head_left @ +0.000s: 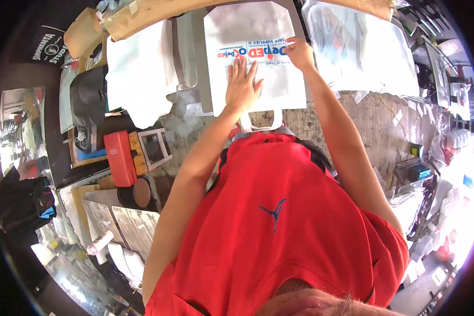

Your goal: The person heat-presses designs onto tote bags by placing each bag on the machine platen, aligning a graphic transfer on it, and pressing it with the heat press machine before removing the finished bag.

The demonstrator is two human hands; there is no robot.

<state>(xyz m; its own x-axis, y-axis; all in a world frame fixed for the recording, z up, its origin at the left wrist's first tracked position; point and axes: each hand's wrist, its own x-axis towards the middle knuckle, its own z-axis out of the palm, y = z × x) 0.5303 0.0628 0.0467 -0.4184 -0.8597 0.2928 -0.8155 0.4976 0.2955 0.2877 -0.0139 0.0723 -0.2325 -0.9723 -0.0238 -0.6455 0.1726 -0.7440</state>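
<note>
A white tote bag (276,89) lies flat on a grey board (198,31), with blue and red lettering printed across it. Its white handle loop (268,127) hangs over the near edge, toward the red shirt. My left hand (242,87) rests flat on the bag with fingers spread, just below the print. At the print's right end, my right hand (300,54) has thumb and fingers pinched together against the fabric. What sits in that pinch is too small to make out.
Stacked white sheets or bags (137,73) lie to the left, and a clear-plastic-covered white pile (363,52) to the right. A cardboard roll or edge (142,18) runs along the back. A red box (120,158) stands at left on the worn wooden surface (368,121).
</note>
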